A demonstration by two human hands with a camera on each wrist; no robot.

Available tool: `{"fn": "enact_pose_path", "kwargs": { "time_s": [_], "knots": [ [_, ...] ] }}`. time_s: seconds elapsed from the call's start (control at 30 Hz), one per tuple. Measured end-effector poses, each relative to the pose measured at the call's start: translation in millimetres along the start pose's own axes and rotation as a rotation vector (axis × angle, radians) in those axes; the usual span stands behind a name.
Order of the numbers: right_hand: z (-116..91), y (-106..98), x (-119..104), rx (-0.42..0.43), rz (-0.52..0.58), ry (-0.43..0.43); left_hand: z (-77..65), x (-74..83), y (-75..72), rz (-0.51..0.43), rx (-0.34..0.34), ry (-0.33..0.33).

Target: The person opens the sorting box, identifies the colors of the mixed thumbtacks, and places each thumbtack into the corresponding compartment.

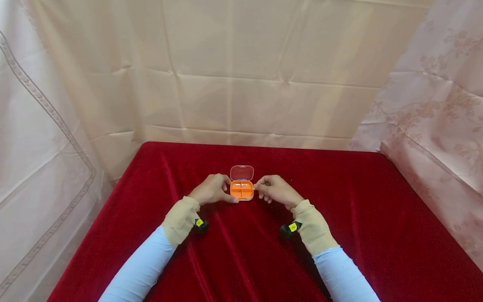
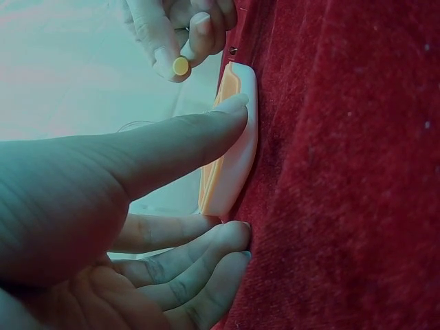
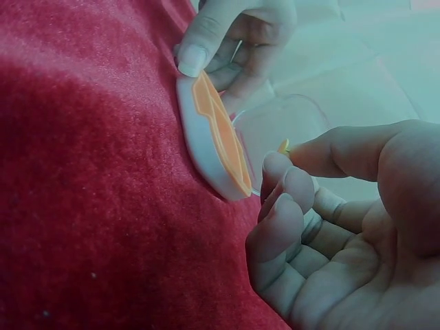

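Observation:
A small pill box [image 1: 242, 199] with a white base and an orange insert split into several compartments lies on red cloth, its clear lid [image 1: 242, 173] raised at the far side. My left hand [image 1: 214, 189] holds the box from the left, thumb [image 2: 185, 141] along its near side and fingers around its left end. Just off the box's right edge, my right hand [image 1: 279, 191] pinches a small yellow tablet [image 3: 284, 146] between thumb and index finger. In the left wrist view the round face of the tablet [image 2: 181, 66] shows at the fingertips.
Red velvet cloth [image 1: 241, 260] covers the table under both arms. A beige curtain [image 1: 226, 84] hangs behind the far edge, with pale patterned curtains [image 1: 445, 92] at the sides. A dark speck [image 1: 292, 180] lies on the cloth beyond my right hand.

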State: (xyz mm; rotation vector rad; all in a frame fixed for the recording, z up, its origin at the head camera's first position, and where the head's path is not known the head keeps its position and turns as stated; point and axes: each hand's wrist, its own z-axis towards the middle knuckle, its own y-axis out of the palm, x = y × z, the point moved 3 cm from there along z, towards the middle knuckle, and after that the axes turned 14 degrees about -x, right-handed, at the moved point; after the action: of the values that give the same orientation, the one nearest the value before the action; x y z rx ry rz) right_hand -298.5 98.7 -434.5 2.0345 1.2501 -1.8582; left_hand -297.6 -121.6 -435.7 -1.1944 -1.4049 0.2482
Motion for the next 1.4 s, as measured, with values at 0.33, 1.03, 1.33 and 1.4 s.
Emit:
{"fn": "enact_pose_path", "kwargs": {
  "time_s": [0.33,1.03,1.33,1.4],
  "knots": [
    [-3.4,1.6,-8.2,-0.021,-0.004,0.031,-0.3,0.9,0.4,0.008,-0.004,-0.008],
    [1.8,7.5,0.5,-0.019,0.02,0.002,0.7,1.3,1.2,0.012,-0.003,0.001],
    [4.2,10.7,2.4,-0.022,0.039,0.012,0.5,1.5,1.2,0.022,-0.008,0.003],
    [3.8,11.5,1.3,-0.021,0.038,0.013,0.4,1.3,1.0,0.024,-0.007,0.002]
  ]
}}
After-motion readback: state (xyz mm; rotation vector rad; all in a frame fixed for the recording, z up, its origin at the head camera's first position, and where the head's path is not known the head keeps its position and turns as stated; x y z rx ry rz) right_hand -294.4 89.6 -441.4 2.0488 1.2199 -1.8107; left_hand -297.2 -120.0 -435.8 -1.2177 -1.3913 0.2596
